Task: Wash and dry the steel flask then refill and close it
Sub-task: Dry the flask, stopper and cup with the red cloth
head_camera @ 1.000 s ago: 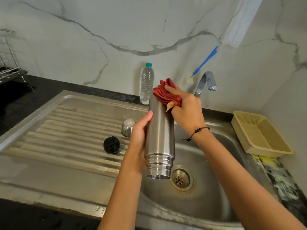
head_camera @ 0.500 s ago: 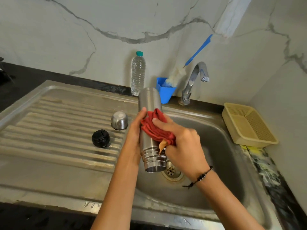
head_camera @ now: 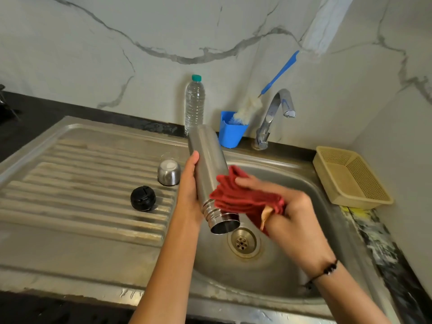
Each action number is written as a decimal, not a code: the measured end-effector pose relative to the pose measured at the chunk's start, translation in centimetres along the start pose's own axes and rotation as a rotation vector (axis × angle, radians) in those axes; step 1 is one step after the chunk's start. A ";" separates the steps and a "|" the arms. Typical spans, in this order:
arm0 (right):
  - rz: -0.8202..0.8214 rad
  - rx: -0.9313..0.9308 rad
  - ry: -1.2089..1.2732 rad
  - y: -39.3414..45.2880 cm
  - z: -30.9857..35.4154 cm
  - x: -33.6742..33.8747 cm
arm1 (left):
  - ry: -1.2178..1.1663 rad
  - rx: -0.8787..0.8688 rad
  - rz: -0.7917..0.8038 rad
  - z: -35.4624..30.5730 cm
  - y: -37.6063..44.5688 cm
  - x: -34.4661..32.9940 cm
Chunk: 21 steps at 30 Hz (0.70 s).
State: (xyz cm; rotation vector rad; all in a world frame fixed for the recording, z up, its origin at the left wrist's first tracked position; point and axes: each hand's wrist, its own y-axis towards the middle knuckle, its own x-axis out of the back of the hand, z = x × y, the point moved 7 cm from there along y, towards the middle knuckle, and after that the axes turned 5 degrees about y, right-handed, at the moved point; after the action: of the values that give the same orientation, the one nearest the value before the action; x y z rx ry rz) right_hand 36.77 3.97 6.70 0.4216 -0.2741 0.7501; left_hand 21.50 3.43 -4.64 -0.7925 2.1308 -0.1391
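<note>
A marble-veined wall backs the steel sink (head_camera: 304,183). Over its basin the left hand (head_camera: 189,183) grips the steel flask (head_camera: 210,169), mouth tilted down toward the drain. The right hand (head_camera: 289,213) clutches a red cloth (head_camera: 236,195) against its lower body. Best to rotate the flask while wiping, reaching the ribbed neck too.

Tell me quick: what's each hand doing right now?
Left hand: grips the steel flask, mouth tilted down over the sink.
Right hand: holds the red cloth against the flask's lower body.
</note>
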 end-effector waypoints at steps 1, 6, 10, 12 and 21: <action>-0.052 -0.003 0.016 0.7 0.0 0.7 | 0.009 0.001 0.025 0.0 0.0 -0.2; -0.290 0.108 -0.124 6.1 1.1 2.9 | 0.010 0.009 0.084 -0.5 0.0 -0.9; -0.299 0.130 -0.245 10.1 1.8 2.4 | 0.168 -0.008 0.117 -0.8 0.0 -1.5; -0.234 0.129 -0.287 11.4 1.6 1.3 | 0.231 -0.003 0.167 -0.9 -0.2 -2.1; -0.028 0.051 -0.475 7.7 0.1 -0.9 | 0.186 -0.019 0.254 0.4 0.2 -2.6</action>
State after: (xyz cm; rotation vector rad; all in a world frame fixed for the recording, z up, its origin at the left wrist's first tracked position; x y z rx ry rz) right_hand 30.70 8.44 8.53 0.6501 -0.6934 0.6227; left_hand 22.85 5.16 -3.15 -0.5293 2.3916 -0.0605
